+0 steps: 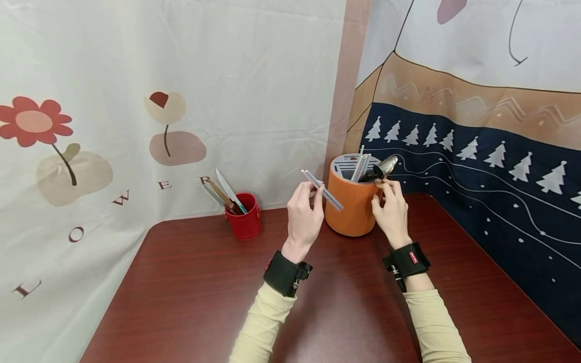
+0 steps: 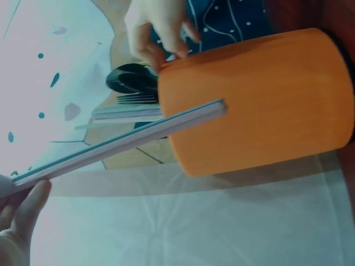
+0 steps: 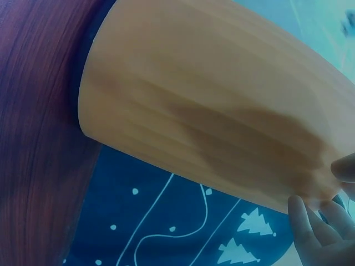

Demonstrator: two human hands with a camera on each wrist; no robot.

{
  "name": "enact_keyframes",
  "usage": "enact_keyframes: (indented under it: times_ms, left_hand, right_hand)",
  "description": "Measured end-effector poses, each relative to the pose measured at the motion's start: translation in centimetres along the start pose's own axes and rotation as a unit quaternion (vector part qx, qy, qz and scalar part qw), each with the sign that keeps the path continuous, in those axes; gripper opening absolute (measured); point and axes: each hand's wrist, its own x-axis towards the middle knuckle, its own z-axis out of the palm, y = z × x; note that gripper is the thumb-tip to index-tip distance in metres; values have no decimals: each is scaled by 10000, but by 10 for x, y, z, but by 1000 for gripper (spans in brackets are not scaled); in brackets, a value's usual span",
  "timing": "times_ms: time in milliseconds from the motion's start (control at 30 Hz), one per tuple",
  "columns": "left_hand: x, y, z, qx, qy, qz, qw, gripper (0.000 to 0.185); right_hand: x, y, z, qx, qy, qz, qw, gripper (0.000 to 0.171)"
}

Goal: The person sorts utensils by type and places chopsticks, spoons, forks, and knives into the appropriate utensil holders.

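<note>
An orange utensil holder [image 1: 354, 206] stands at the back of the dark red table [image 1: 204, 302]; it fills the left wrist view [image 2: 260, 105] and the right wrist view [image 3: 199, 116]. Chopsticks and a dark spoon [image 1: 383, 169] stick out of its slotted top. My left hand [image 1: 305, 212] pinches a pair of grey chopsticks [image 1: 323, 190] just left of the holder, their tips slanting across its front [image 2: 138, 136]. My right hand [image 1: 391, 206] grips the holder's right rim by the spoon, fingertips [image 3: 319, 233] curled at the edge.
A small red cup [image 1: 245, 222] with several utensils stands at the back left of the table. Printed cloth hangs behind and along the right side. The near half of the tabletop holds only my forearms.
</note>
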Motion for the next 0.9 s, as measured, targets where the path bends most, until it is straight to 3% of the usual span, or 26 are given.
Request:
enact_keyframes:
  times_ms: [233,433,667,900]
  left_hand:
    - [23,4,2,-68,625,661,9958,11]
    - [35,3,8,-115,893,891,9919,12]
    - [44,-1,19,-45,901,1238,9882,14]
    - [48,-12,31,-11,541,1464,9877,15]
  right_hand:
    - [1,-2,0,-66,-10,4,10000,22]
    - [1,-1,0,-86,2,-12,10000,22]
    - [1,0,0,-50,-19,21,10000,22]
    - [0,-1,-1,-25,-14,23,10000,22]
